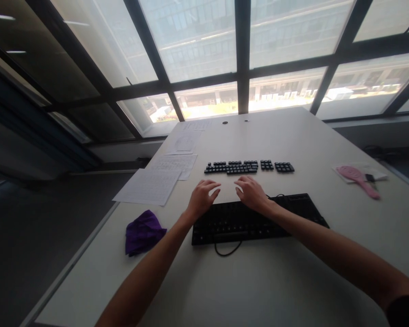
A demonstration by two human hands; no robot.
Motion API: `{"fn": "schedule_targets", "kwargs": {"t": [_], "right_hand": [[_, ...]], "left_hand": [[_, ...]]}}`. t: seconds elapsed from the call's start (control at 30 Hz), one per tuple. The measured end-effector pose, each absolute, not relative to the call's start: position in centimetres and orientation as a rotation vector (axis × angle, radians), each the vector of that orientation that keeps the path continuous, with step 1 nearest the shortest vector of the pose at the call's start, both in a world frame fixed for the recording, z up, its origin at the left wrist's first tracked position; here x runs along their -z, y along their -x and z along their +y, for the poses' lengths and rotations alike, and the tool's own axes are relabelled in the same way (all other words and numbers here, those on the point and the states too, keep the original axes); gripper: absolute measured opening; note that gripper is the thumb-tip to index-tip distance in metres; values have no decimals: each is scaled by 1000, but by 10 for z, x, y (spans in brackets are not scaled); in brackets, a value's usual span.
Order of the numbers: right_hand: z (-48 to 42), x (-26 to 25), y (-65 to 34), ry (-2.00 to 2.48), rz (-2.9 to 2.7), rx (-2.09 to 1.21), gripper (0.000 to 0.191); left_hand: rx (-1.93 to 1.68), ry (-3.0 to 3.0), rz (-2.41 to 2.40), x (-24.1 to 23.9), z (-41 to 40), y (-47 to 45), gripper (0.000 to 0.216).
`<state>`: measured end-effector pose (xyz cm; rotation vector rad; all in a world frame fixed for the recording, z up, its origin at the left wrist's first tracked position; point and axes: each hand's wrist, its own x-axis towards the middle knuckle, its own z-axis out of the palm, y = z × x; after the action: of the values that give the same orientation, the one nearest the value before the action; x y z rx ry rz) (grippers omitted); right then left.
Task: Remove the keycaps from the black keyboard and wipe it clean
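Observation:
My left hand (203, 198) hovers over the back left edge of a black keyboard base (231, 227), thumb and fingers apart and nothing between them. My right hand (251, 192) is held facing it across a small gap, its fingers also parted and bare. Just beyond both hands lie loose black keycaps (241, 168), laid out in rows and blocks like a keyboard. The base appears to have its keycaps removed over much of its surface, though the dark makes this hard to see. A cable (228, 253) loops out at its front.
A purple cloth (143, 232) rests left of the keyboard base. Written paper sheets (153, 185) line the table's left edge. On the right, a pink hairbrush (357, 179) lies on a white packet beside a small dark item. Large windows (194, 41) stand behind the white table (266, 290).

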<state>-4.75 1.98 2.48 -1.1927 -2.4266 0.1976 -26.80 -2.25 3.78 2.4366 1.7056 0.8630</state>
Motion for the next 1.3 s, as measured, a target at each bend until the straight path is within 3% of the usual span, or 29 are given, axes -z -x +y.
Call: {"fn": "schedule_targets", "kwargs": {"t": [0.3,1.1,1.3], "right_hand": [[96,-14,73,1295,-2513,-33,30],[91,-9,71,1188,-2466,-242,14],[79,-9,46,1258,-2325,-279,8]], "left_hand": [[-663,-2430,1918,-10,80,239,18],[-675,-2435,1865,-6,83,237,7],[-747,-2357,1903,-4,84,235,16]]}}
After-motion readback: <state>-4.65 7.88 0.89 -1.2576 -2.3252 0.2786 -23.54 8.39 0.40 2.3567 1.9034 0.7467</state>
